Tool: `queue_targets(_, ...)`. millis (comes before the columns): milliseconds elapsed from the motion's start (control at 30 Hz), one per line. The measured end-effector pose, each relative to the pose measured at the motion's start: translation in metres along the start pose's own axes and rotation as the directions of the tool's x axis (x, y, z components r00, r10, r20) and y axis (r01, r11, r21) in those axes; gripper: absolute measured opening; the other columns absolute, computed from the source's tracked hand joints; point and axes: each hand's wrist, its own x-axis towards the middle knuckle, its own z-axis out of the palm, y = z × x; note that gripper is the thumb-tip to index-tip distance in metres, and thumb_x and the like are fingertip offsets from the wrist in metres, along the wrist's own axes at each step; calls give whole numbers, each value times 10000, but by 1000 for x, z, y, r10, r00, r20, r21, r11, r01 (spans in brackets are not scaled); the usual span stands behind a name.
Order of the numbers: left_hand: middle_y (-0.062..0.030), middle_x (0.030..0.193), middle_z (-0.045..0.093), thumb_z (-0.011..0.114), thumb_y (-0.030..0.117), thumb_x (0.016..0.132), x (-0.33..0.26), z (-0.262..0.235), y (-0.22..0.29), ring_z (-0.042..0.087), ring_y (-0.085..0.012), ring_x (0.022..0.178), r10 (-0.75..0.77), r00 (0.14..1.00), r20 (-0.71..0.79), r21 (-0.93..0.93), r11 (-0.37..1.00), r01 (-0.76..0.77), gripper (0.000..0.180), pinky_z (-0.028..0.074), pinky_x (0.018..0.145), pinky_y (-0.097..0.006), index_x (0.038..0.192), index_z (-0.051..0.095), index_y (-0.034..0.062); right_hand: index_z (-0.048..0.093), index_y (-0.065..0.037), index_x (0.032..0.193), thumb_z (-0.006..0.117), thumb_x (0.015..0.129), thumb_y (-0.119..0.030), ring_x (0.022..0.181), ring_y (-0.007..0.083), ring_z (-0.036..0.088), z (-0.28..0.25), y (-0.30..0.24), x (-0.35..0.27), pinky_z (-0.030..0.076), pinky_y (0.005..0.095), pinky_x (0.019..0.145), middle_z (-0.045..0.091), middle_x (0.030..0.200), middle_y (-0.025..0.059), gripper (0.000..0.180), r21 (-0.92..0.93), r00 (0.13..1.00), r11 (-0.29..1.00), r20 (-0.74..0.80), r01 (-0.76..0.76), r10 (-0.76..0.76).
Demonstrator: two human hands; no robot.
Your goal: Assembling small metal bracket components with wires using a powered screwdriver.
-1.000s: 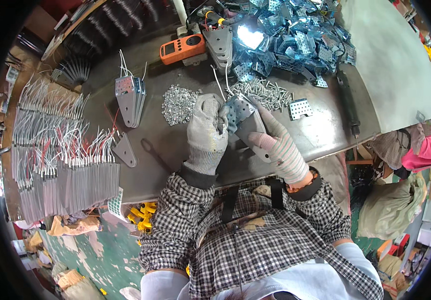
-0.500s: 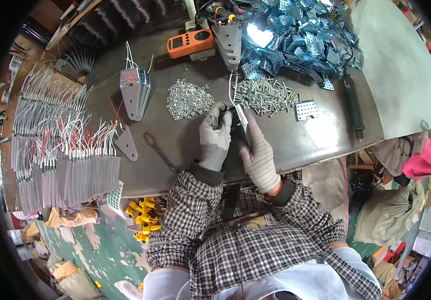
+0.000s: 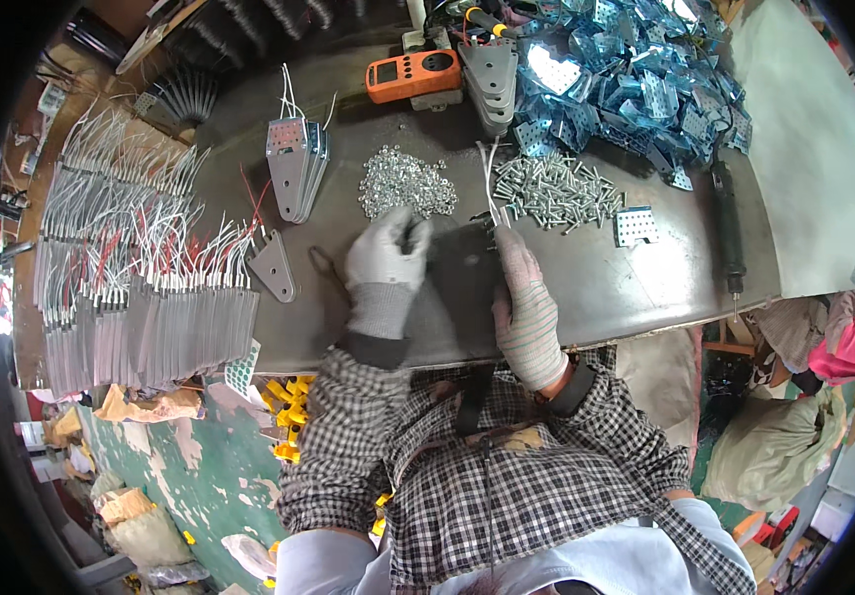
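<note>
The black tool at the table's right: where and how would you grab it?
Probably around its thick black body, from the left, nearest the right hand: the slim tip points toward the table's near edge and offers little grip.

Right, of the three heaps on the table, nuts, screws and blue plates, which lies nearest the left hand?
The heap of silvery nuts, just beyond the left hand; the screw heap lies farther right, and the blue plate heap farther back.
</note>
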Motion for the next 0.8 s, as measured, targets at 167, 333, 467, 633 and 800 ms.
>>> queue_targets(167, -110, 792, 642, 593, 52, 843, 9, -13, -19, 644, -253, 705, 41, 996, 82, 308, 949, -64, 37, 492, 640, -374, 817, 618, 54, 349, -100, 1473, 494, 677, 154, 1260, 469, 431, 2, 0, -1, 432, 466, 1025, 420, 1414, 237, 848, 10, 1000, 1000, -15, -5, 5)
queue_targets(333, -108, 798, 642, 558, 89, 864, 28, -14, -15, 656, -272, 729, 77, 944, 322, 492, 838, -237, 105, 504, 634, -396, 764, 591, 87, 351, -95, 1472, 501, 686, 146, 1252, 463, 438, 2, -1, -1, 444, 473, 1002, 437, 1390, 235, 836, -16, 999, 1000, -29, 25, -26)
queue_targets(467, -104, 794, 648, 571, 122, 867, 51, -9, -17, 674, -259, 732, -73, 836, 544, 601, 729, -328, 72, 509, 592, -418, 804, 601, 102, 326, -87, 1482, 498, 700, 146, 1226, 468, 456, 3, 2, -1, 445, 467, 994, 457, 1349, 248, 834, -28, 995, 996, -42, 89, -90)
queue_targets(633, -39, 667, 472, 465, 118, 955, 14, 6, -14, 431, -94, 521, -71, 749, 658, -741, 112, 662, 200, 329, 442, -210, 876, 545, -48, 262, -64, 1500, 524, 736, 116, 1149, 459, 513, 5, 0, -5, 467, 451, 963, 487, 1291, 262, 828, 171, 980, 967, -36, -186, 195)
queue_targets(800, -8, 870, 602, 631, -41, 890, -40, 34, 36, 546, -56, 688, -12, 983, 185, -887, 428, 172, 126, 451, 629, -191, 1004, 598, 2, 222, -52, 1513, 547, 717, 117, 1132, 433, 546, 8, 7, -8, 499, 423, 929, 488, 1298, 275, 876, 33, 993, 994, -59, -101, 102)
